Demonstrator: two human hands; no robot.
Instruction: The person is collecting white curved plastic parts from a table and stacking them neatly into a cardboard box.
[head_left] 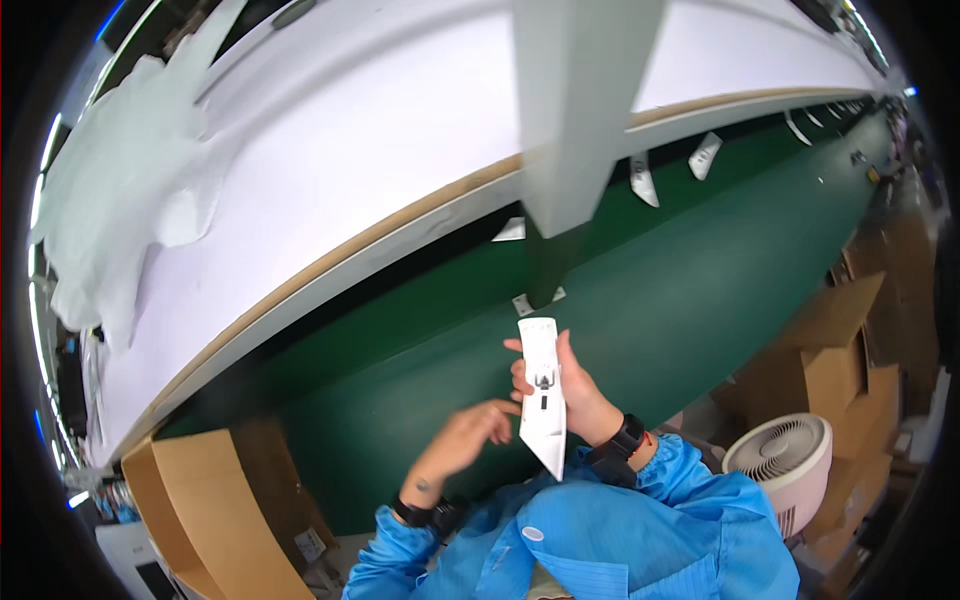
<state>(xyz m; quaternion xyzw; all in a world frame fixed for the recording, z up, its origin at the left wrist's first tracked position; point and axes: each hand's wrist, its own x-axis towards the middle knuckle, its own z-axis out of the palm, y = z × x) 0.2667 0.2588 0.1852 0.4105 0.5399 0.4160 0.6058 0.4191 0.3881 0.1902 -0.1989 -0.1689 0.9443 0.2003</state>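
A long white plastic part (540, 370) with a slanted, pointed lower end is in my right hand (585, 400). My fingers wrap it from behind and the thumb lies along its right edge. A small metal piece and a dark slot show on the face turned up toward me. Just left of it is my left hand (465, 438), slightly blurred, with nothing visible in it. Its index finger reaches out to the part's left edge; I cannot tell whether it touches. The other fingers are loosely bent.
Below my hands is a green worktop (400, 400). A white raised shelf (400, 130) and a grey post (570, 110) stand beyond it. Several white parts, such as one (644, 180), lie under the shelf. Cardboard boxes (215, 490) and a fan (780, 450) flank me. Translucent plastic sheeting (130, 190) lies far left.
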